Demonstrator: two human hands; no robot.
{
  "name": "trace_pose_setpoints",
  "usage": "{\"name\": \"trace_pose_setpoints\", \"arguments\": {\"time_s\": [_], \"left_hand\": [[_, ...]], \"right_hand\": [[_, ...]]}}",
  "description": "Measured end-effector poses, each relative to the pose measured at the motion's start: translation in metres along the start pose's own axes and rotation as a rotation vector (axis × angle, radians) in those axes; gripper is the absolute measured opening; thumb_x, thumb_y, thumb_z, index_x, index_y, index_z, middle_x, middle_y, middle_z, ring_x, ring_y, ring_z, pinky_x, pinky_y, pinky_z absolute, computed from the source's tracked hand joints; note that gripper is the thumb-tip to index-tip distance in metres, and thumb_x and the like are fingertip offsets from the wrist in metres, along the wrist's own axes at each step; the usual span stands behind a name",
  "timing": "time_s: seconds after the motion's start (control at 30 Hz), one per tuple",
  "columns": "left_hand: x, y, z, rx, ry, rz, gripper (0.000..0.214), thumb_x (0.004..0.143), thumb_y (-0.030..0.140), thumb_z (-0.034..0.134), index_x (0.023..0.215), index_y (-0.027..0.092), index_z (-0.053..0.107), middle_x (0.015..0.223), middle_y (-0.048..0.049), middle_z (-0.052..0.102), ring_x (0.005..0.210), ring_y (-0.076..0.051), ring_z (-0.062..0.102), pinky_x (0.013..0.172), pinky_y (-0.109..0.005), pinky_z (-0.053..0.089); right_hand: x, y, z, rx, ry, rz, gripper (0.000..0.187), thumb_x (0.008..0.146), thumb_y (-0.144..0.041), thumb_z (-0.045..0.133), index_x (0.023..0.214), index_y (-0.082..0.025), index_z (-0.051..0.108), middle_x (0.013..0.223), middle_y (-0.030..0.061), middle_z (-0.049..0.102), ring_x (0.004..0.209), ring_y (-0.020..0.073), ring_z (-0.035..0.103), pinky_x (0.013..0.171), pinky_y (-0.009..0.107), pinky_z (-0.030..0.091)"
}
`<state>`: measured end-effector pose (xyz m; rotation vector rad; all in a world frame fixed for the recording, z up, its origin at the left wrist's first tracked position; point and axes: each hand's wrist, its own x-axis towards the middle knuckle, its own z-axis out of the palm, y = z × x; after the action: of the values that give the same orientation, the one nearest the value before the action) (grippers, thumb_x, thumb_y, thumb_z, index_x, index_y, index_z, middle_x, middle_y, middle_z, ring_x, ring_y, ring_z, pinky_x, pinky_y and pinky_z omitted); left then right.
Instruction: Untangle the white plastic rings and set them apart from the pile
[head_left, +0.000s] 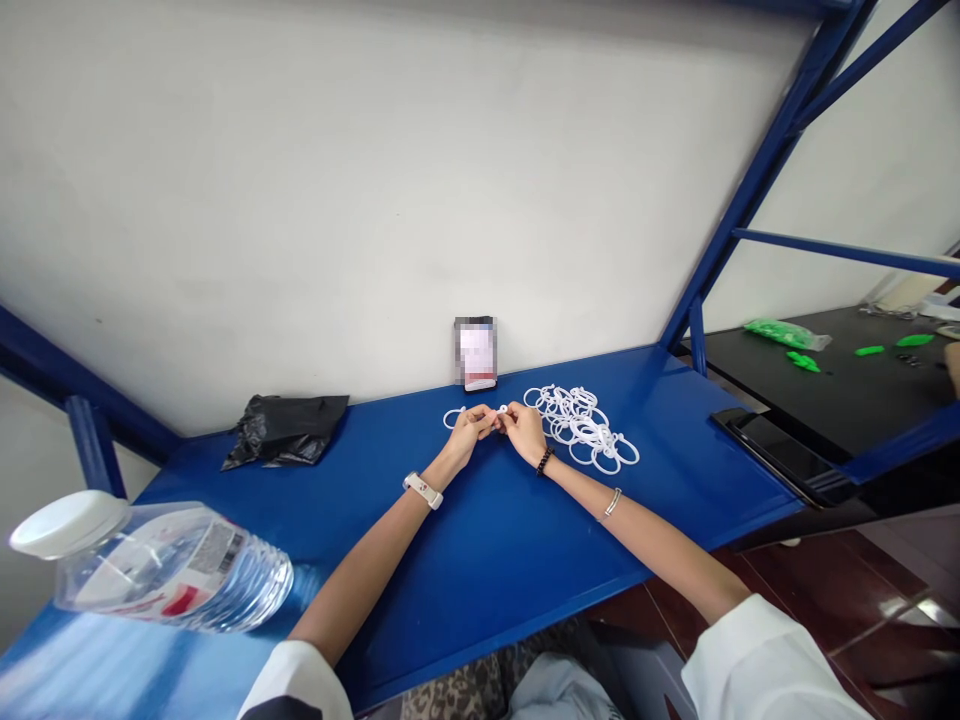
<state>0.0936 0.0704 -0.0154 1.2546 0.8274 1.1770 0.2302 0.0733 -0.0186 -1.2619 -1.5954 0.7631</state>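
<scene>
Above the middle of the blue tabletop, my left hand (469,432) and my right hand (523,432) meet with fingertips pinched together. Between them a small white round piece (503,409) shows, held at the fingertips; most of it is hidden by the fingers. One thin white ring (451,419) sits just left of my left hand; whether it is held or lies on the table I cannot tell. Right beside my right hand lies a tangled pile of white rings (581,420), with small knobs on some of them.
A phone (478,355) leans against the wall behind my hands. At left are a black plastic bag (289,428) and a large water bottle (172,565). Blue frame posts (750,200) rise at the right; beyond stands a dark table (810,400) with green pieces.
</scene>
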Motion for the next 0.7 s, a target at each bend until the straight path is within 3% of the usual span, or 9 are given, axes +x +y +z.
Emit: {"name": "trace_pose_setpoints", "arguments": {"time_s": [0.17, 0.37, 0.7], "left_hand": [[0.003, -0.003, 0.003, -0.11, 0.028, -0.027, 0.039, 0.068, 0.047, 0.074, 0.061, 0.014, 0.054, 0.052, 0.0043, 0.045, 0.045, -0.004, 0.024, 0.051, -0.025, 0.025], [0.004, -0.005, 0.006, -0.163, 0.023, -0.028, 0.037, 0.068, 0.045, 0.074, 0.06, 0.014, 0.057, 0.046, 0.0079, 0.034, 0.045, -0.004, 0.025, 0.057, -0.026, 0.034], [0.002, 0.001, 0.01, -0.29, -0.03, -0.023, 0.031, 0.074, 0.04, 0.073, 0.066, 0.013, 0.06, 0.048, 0.0061, 0.039, 0.046, -0.006, 0.031, 0.063, -0.029, 0.041]], "right_hand": [[0.001, 0.004, 0.005, 0.149, -0.003, 0.129, 0.023, 0.079, -0.027, 0.056, 0.057, -0.022, 0.051, 0.059, 0.0028, 0.064, 0.056, 0.0183, 0.062, 0.058, 0.03, 0.047], [0.001, 0.004, 0.006, 0.254, 0.012, 0.204, 0.023, 0.076, -0.03, 0.059, 0.055, -0.021, 0.055, 0.054, 0.0015, 0.062, 0.052, 0.0176, 0.06, 0.056, 0.03, 0.048], [0.003, 0.003, 0.007, 0.404, 0.037, 0.304, 0.028, 0.075, -0.038, 0.061, 0.056, -0.019, 0.058, 0.052, 0.0014, 0.061, 0.049, 0.0151, 0.056, 0.053, 0.028, 0.045]]}}
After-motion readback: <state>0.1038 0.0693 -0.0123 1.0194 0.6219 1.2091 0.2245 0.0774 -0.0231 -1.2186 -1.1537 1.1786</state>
